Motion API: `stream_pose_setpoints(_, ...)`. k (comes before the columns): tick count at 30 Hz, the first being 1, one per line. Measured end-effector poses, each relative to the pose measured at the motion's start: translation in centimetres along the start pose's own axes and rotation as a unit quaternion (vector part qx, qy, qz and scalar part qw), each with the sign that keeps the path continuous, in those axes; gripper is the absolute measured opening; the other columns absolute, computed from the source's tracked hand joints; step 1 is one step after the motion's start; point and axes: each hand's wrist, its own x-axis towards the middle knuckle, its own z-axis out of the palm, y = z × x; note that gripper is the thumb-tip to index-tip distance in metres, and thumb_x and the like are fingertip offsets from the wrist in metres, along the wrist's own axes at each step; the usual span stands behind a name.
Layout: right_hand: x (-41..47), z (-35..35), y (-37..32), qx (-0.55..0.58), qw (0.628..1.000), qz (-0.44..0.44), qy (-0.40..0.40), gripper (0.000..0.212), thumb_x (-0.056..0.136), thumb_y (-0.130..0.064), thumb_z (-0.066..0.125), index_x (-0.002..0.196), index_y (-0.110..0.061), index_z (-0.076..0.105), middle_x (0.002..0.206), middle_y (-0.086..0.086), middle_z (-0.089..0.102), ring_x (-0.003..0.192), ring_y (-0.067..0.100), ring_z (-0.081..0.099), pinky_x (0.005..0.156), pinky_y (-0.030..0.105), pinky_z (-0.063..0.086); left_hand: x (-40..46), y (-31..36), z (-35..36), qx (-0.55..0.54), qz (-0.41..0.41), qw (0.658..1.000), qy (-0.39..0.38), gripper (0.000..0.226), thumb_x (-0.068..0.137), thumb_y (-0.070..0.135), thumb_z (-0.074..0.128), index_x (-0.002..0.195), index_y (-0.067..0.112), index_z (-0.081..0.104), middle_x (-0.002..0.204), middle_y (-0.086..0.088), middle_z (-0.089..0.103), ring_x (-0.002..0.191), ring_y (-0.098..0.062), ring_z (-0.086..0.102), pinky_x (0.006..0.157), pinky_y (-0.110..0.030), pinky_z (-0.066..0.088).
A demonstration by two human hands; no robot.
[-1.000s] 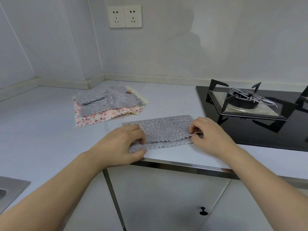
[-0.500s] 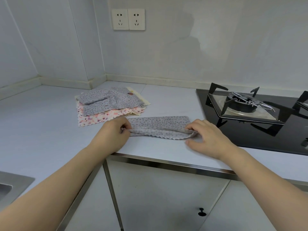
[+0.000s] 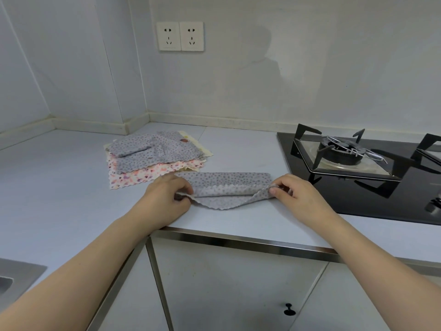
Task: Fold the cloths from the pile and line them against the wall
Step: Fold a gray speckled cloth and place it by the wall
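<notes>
Left hand (image 3: 167,199) and right hand (image 3: 290,191) each pinch an end of the grey spotted cloth (image 3: 226,189), stretched between them near the counter's (image 3: 59,187) front edge. Just behind, toward the back corner, lies the pile (image 3: 152,158).

Grey spotted cloth (image 3: 226,187) folded into a long strip on the counter (image 3: 59,187), its scalloped near layer sagging between left hand (image 3: 167,199) pinching the left end and right hand (image 3: 293,194) pinching the right end. Just behind the left hand, pile (image 3: 155,158) of unfolded cloths, grey on top, pink and cream beneath, near the wall (image 3: 310,68) corner. To the right, black hob (image 3: 358,187) with burner (image 3: 341,151); sockets (image 3: 180,36) above, sink (image 3: 14,280) edge at lower left.
</notes>
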Motion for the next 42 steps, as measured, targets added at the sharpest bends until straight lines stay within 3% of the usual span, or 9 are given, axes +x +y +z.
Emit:
stream_pose_setpoints(5, -0.2, -0.2, -0.5, 0.014, 0.999, 0.014, 0.034, 0.008, 0.088, -0.028, 0.067, 0.087, -0.020, 0.066, 0.084, -0.009, 0.059, 0.069, -0.001, 0.050, 0.063, 0.018, 0.036, 0.2, -0.1, 0.3, 0.017, 0.046, 0.998, 0.043, 0.008, 0.090, 0.015, 0.063, 0.089, 0.018, 0.070, 0.089, 0.004, 0.060, 0.086, -0.015, 0.052, 0.075, -0.025, 0.038)
stream_pose_setpoints(7, -0.4, -0.3, -0.6, 0.026, 0.998, 0.021, 0.051, 0.007, 0.089, -0.026, 0.066, 0.088, -0.019, 0.066, 0.085, -0.009, 0.059, 0.071, 0.001, 0.051, 0.065, 0.017, 0.037, 0.1, -0.1, 0.2, 0.002, 0.043, 0.998, 0.048, 0.014, 0.092, 0.017, 0.060, 0.082, 0.014, 0.068, 0.083, 0.004, 0.060, 0.081, -0.013, 0.053, 0.072, -0.024, 0.036)
stream_pose_setpoints(12, -1.3, -1.0, -1.6, 0.079, 0.992, 0.049, 0.081, 0.007, 0.095, -0.015, 0.056, 0.093, -0.012, 0.062, 0.089, -0.001, 0.059, 0.077, 0.005, 0.051, 0.070, 0.023, 0.039, -0.1, 0.7, -1.0, -0.051, 0.005, 0.997, 0.063, 0.017, 0.091, 0.017, 0.063, 0.076, 0.013, 0.070, 0.079, 0.005, 0.064, 0.077, -0.006, 0.056, 0.067, -0.025, 0.038)
stream_pose_setpoints(19, -1.5, -5.1, -5.4, 0.093, 0.992, 0.034, 0.079, 0.011, 0.096, -0.009, 0.051, 0.096, -0.017, 0.059, 0.092, -0.008, 0.057, 0.077, -0.001, 0.052, 0.065, 0.006, 0.039, -0.8, 3.6, -4.4, -0.152, -0.078, 0.979, 0.107, 0.008, 0.085, 0.018, 0.072, 0.077, 0.018, 0.074, 0.088, 0.010, 0.069, 0.078, 0.002, 0.058, 0.067, -0.015, 0.038)
stream_pose_setpoints(24, -1.6, -9.1, -7.8, 0.043, 0.996, -0.002, 0.080, 0.010, 0.094, -0.013, 0.056, 0.092, -0.021, 0.062, 0.088, -0.010, 0.061, 0.078, 0.000, 0.055, 0.067, 0.009, 0.039, -1.0, 6.5, -7.2, -0.146, -0.068, 0.977, 0.141, 0.011, 0.083, 0.012, 0.074, 0.073, 0.013, 0.067, 0.078, 0.001, 0.067, 0.073, -0.009, 0.059, 0.060, -0.016, 0.038)
stream_pose_setpoints(29, -2.2, -11.9, -9.8, 0.059, 0.991, -0.002, 0.118, 0.004, 0.089, -0.016, 0.064, 0.089, -0.017, 0.068, 0.084, -0.004, 0.069, 0.078, 0.011, 0.061, 0.070, 0.022, 0.045, -1.2, 8.9, -10.0, -0.100, -0.047, 0.981, 0.157, 0.017, 0.084, 0.009, 0.071, 0.074, 0.019, 0.061, 0.081, 0.006, 0.063, 0.077, -0.009, 0.058, 0.058, -0.016, 0.037)
stream_pose_setpoints(33, -2.8, -13.5, -10.9, 0.055, 0.990, 0.005, 0.133, 0.004, 0.090, -0.018, 0.064, 0.090, -0.016, 0.067, 0.083, -0.003, 0.068, 0.077, 0.012, 0.060, 0.067, 0.020, 0.044, -1.6, 10.4, -11.8, -0.084, -0.040, 0.982, 0.165, 0.021, 0.081, 0.006, 0.071, 0.068, 0.018, 0.059, 0.071, 0.004, 0.062, 0.067, -0.011, 0.057, 0.055, -0.018, 0.038)
stream_pose_setpoints(37, -3.3, -14.6, -12.1, 0.045, 0.990, 0.018, 0.135, 0.005, 0.092, -0.016, 0.060, 0.091, -0.017, 0.064, 0.082, -0.008, 0.063, 0.074, 0.006, 0.056, 0.065, 0.021, 0.040, -2.2, 11.8, -13.4, -0.102, -0.029, 0.979, 0.173, 0.015, 0.080, 0.009, 0.074, 0.075, 0.016, 0.061, 0.075, -0.001, 0.065, 0.069, -0.017, 0.059, 0.058, -0.020, 0.041)
stream_pose_setpoints(42, -4.0, -15.4, -13.2, 0.071, 0.988, 0.032, 0.130, 0.007, 0.094, -0.014, 0.058, 0.093, -0.018, 0.063, 0.078, -0.012, 0.058, 0.071, -0.001, 0.051, 0.062, 0.015, 0.037, -2.6, 12.3, -14.7, -0.116, -0.030, 0.986, 0.117, 0.011, 0.084, 0.012, 0.072, 0.091, 0.021, 0.070, 0.086, -0.005, 0.071, 0.082, -0.020, 0.065, 0.064, -0.013, 0.043)
